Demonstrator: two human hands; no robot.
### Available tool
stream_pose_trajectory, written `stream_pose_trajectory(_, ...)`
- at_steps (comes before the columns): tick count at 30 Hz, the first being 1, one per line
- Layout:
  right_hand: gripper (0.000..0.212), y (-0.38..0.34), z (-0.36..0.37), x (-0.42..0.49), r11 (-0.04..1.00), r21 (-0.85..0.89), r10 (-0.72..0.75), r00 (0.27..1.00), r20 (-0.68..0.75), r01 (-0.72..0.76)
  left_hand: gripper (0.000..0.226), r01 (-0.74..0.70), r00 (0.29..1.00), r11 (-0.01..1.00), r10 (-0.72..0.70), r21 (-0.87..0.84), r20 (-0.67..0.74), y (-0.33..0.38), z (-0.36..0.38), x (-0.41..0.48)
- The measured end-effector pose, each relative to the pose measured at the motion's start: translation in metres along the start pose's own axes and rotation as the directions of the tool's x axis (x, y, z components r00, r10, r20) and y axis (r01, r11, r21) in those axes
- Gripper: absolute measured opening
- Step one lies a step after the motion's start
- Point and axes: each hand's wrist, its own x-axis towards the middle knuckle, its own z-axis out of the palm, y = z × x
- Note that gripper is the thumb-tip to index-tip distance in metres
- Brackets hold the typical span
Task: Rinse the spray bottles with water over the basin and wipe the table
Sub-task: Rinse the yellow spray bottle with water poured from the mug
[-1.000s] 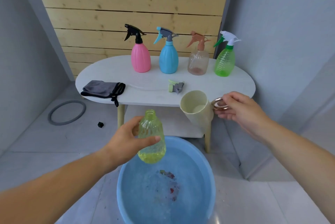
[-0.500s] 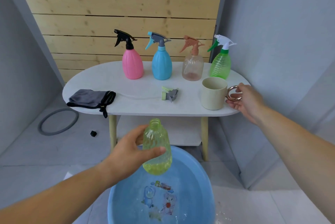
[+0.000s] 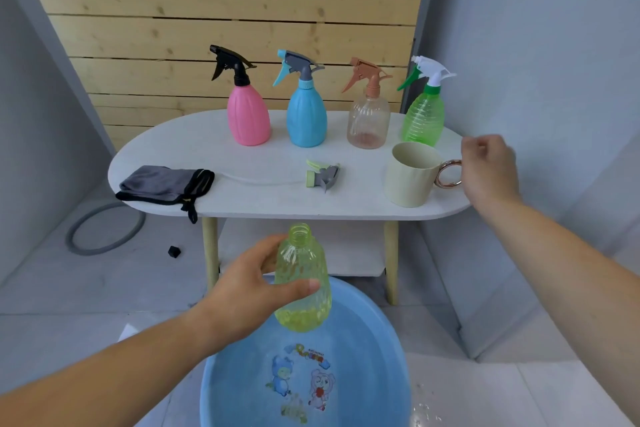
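Your left hand (image 3: 249,291) fingers grasp the yellow bottle (image 3: 304,274) above the basin (image 3: 235,385), which is cropped at 6 o'clock. Your blurred right hand (image 3: 490,167), fingers released, sits at 3 o'clock of the mug (image 3: 410,177).

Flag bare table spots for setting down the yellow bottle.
Bare: between spray head and cup; left end behind grey cloth. Dip tube crosses the middle. Crowded: back row, pink bottle through green bottle; right end by right hand.
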Motion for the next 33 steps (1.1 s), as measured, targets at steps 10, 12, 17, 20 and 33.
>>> stream_pose_trajectory(10,0.013,-0.112,0.056,-0.081,0.869,-0.079,-0.383,0.763,0.52,0.489,0.053,0.042,0.999,0.995,-0.042,-0.093,0.007,-0.002,-0.018,-0.007)
stream_pose_trajectory(12,0.026,-0.109,0.082,-0.09,0.867,-0.182,-0.262,0.736,0.625,0.463,0.054,0.048,0.999,0.988,-0.047,-0.144,0.01,-0.004,-0.022,-0.009)
stream_pose_trajectory(17,0.065,-0.09,0.132,-0.095,0.784,-0.392,-0.126,0.742,0.658,0.481,0.065,0.053,0.998,0.968,-0.056,-0.246,-0.002,-0.011,-0.034,-0.01)
stream_pose_trajectory(20,0.054,-0.084,0.144,-0.095,0.757,-0.439,-0.136,0.773,0.62,0.485,0.063,0.056,0.998,0.968,-0.057,-0.246,0.002,-0.014,-0.04,-0.011)
stream_pose_trajectory(33,0.025,-0.15,0.023,-0.093,0.792,-0.069,-0.515,0.724,0.458,0.607,0.064,0.043,0.997,0.959,-0.059,-0.282,-0.048,-0.003,-0.045,-0.017)
